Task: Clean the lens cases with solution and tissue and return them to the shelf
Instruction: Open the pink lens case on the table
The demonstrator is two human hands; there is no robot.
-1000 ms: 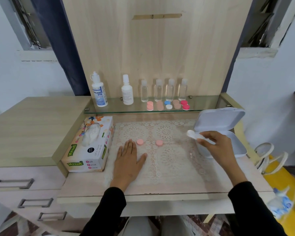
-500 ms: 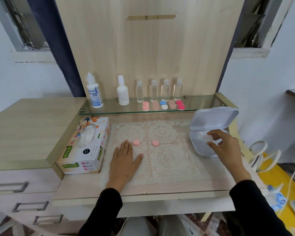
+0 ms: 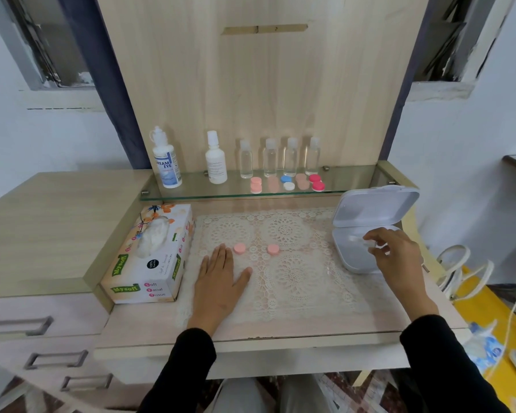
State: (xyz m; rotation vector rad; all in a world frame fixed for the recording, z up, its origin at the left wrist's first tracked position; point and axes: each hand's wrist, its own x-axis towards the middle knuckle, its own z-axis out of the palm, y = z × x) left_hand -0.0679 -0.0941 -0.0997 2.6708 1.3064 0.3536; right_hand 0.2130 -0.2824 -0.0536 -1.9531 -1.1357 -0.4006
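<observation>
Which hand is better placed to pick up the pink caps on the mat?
Left. The left hand lies flat and empty on the mat, fingertips beside one pink cap, the other cap near. The right hand is farther off, over the open box.

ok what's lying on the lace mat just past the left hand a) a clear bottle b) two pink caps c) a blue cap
b: the left pink cap and the right pink cap both lie on the lace mat, just past the left hand.
</observation>
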